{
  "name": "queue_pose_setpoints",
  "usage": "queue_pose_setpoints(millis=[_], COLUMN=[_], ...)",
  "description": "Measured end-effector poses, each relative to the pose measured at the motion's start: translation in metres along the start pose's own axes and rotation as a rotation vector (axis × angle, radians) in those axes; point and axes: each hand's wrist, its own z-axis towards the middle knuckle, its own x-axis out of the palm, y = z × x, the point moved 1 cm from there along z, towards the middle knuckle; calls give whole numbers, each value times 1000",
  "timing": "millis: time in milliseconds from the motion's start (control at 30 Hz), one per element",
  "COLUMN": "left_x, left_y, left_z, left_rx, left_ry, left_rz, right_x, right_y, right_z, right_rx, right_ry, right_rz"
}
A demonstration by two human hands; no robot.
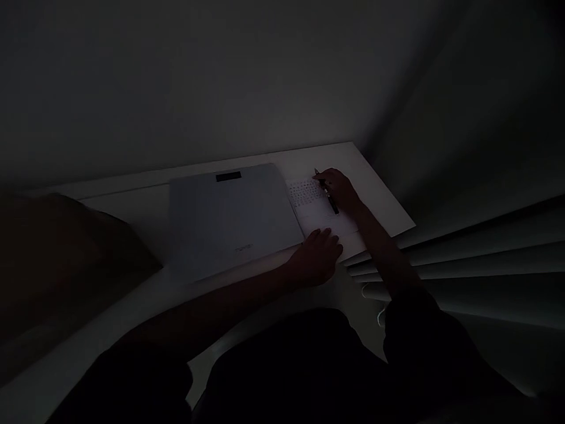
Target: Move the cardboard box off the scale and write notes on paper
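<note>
The scene is very dim. My right hand [338, 185] is closed around a dark pen [332, 203] over a sheet of paper [315, 212] with several rows of small marks. One end of the pen shows past the fingertips, the other below the fingers; I cannot tell which is the tip. Near the front edge of the desk, my left hand [314, 259] rests with fingers loosely bent, fingertips on the lower part of the paper, holding nothing visible. To the left, and close to the paper, lies a large flat pale grey panel [229, 215] with a dark rectangle near its far edge.
The narrow white desk [379, 206] stands against a wall [198, 82]. Dark folds of a curtain [463, 259] hang at the right. A large brown object [75, 253], too dark to make out, sits at the left. My legs [300, 365] are below the desk edge.
</note>
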Motion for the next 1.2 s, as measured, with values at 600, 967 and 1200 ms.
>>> queue_pose_setpoints(millis=[600, 967, 1200], left_x=[2, -52, -99], left_y=[0, 8, 15], left_z=[-1, -59, -136], left_rx=[12, -34, -209], left_ry=[44, -156, -476], left_rz=[141, 286, 366], right_x=[11, 2, 1], right_y=[-14, -4, -2], right_z=[-6, -2, -1], right_rx=[47, 135, 136], right_ry=[222, -14, -93], right_rz=[-375, -174, -137])
